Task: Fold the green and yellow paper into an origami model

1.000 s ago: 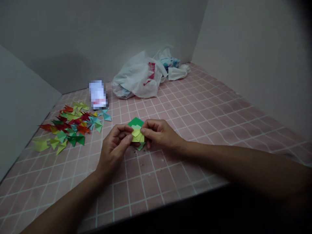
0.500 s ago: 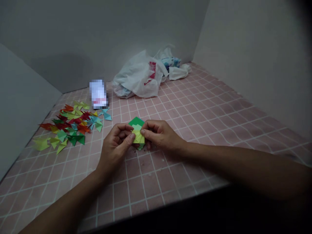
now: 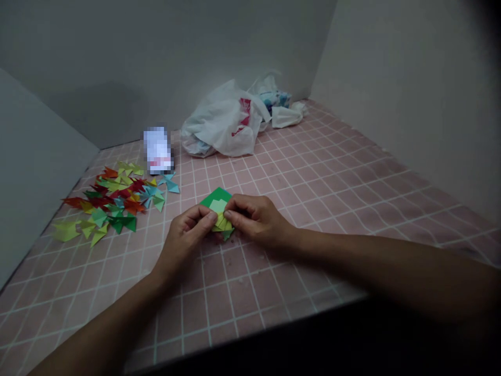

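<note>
Thumb and forefinger of the left hand [image 3: 186, 232] are pinched nearly closed on the left side of a small folded yellow paper [image 3: 224, 223], while the right hand [image 3: 264, 222] pinches its right side, thumb tip over the creases. How the other fingertips sit behind it is hidden. Just behind the yellow paper, partly covered by it, shows green paper [image 3: 213, 197] with a paler green layer; I cannot tell whether it is held or rests on the pink checked surface [image 3: 321, 177].

Left of the hands, apart from them, spreads a pile of folded paper pieces [image 3: 113, 201] in red, orange, yellow, green and blue, some overlapping. A phone [image 3: 157, 151], its screen pixelated, lies just behind the pile. Farther back, a white plastic bag [image 3: 223, 122] with red print sits near the back wall [image 3: 176, 57], beside a blue-patterned bundle [image 3: 274, 99] and a crumpled white item [image 3: 287, 116]. Checked surface stretches from the right hand to the right wall [image 3: 410, 99]. Its near edge slants under both forearms, with darkness below.
</note>
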{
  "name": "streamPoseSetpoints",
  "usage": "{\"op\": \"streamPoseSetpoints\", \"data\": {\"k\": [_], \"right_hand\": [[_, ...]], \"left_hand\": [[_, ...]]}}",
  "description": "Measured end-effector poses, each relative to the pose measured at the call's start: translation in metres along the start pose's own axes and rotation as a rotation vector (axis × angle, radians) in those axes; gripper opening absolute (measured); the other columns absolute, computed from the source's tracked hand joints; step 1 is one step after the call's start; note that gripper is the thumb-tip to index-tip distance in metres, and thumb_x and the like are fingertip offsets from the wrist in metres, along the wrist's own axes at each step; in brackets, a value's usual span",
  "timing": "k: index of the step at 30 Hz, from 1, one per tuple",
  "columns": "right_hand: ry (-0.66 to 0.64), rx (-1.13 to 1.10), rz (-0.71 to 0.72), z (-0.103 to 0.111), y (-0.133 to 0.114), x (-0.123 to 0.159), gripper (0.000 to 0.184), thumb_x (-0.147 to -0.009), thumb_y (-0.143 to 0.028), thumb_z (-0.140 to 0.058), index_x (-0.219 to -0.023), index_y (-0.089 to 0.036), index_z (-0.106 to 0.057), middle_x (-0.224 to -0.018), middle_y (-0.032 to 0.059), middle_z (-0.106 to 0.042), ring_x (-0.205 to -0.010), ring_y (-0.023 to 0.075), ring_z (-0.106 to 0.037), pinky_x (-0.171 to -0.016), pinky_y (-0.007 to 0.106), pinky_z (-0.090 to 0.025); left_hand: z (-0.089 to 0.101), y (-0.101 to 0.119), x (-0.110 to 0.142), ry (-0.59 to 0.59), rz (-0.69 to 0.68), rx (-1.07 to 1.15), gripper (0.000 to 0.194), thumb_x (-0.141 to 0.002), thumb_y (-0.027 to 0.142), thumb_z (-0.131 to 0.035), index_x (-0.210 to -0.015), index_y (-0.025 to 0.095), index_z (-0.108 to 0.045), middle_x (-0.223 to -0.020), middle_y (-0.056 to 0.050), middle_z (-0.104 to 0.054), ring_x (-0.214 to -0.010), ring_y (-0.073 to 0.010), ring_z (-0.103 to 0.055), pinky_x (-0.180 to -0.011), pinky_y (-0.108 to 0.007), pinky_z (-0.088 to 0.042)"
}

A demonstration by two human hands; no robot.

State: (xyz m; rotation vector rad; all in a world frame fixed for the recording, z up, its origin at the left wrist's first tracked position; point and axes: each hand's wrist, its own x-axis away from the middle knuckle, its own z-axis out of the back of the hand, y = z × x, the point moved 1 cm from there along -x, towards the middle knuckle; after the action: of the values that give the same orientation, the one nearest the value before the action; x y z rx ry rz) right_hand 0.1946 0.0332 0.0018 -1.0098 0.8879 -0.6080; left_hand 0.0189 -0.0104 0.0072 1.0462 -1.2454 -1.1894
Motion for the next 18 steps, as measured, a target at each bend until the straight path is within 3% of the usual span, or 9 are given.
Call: {"op": "streamPoseSetpoints", "data": {"k": [12,18], "right_hand": [[0.010,-0.008,-0.041,-0.0002,0.0029,-0.0007,0.019,-0.092,-0.019,-0.055,-0.074,-0.016,-0.057,-0.069,-0.0018,-0.055,-0.066,0.0103,-0.050,-0.062,0.025,-0.036],[-0.027,-0.032,-0.093,-0.0005,0.0047,-0.0016,0.020,-0.093,-0.022,-0.056,-0.074,-0.016,-0.058,-0.067,-0.0016,-0.054,-0.067,0.0112,-0.049,-0.061,0.025,-0.035]], "left_hand": [[-0.0008,0.0045,0.0006,0.033,-0.031,-0.033,0.021,-0.085,0.035,-0.071,-0.079,0.016,-0.066,-0.072,0.000,-0.066,-0.062,-0.0113,-0.062,-0.063,-0.024,-0.051],[-0.0003,0.0011,0.0004,0.010,0.017,-0.047,0.021,-0.088,0.038,-0.068,-0.083,0.018,-0.066,-0.057,0.002,-0.063,-0.052,-0.0097,-0.057,-0.053,-0.020,-0.045]]}}
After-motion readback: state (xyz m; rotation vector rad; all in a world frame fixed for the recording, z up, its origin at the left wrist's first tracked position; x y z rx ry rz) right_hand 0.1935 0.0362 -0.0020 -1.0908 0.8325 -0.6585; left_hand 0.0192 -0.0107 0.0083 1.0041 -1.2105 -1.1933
